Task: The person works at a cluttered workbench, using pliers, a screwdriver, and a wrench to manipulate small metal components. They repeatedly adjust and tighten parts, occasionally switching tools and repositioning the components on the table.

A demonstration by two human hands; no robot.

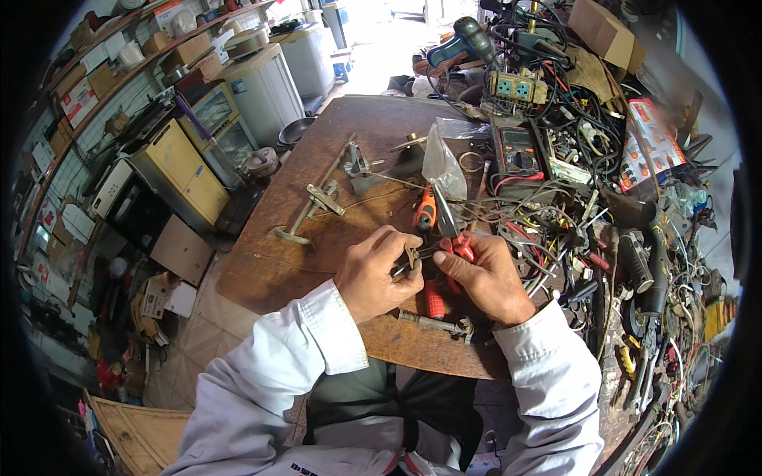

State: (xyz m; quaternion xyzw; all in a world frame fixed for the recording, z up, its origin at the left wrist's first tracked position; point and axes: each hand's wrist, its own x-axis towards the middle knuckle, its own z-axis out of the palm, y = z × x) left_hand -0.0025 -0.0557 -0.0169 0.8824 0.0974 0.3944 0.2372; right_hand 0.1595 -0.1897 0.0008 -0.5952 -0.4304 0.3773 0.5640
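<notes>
My left hand [373, 278] pinches a small dark metal part [409, 260] at the middle of the wooden bench [317, 119]. Beside it, my right hand [488, 282] grips red-handled pliers [459, 244], their steel jaws pointing away from me. An orange-and-black handled tool [425, 213] lies just beyond my hands. A red handle [434, 300] rests below them, near a metal fitting [436, 325] at the front edge. Farther left lie metal brackets [325, 198] and a rod. A clear plastic bag [444, 170] sits behind the pliers. The tip of what my left hand holds is partly hidden by fingers.
A tangle of wires and tools [603, 262] covers the bench's right side, with a multimeter [517, 151], a power strip [516, 87] and a cardboard box [603, 32]. To the left stand yellow cabinets [182, 174], white appliances [262, 79] and loaded wall shelves.
</notes>
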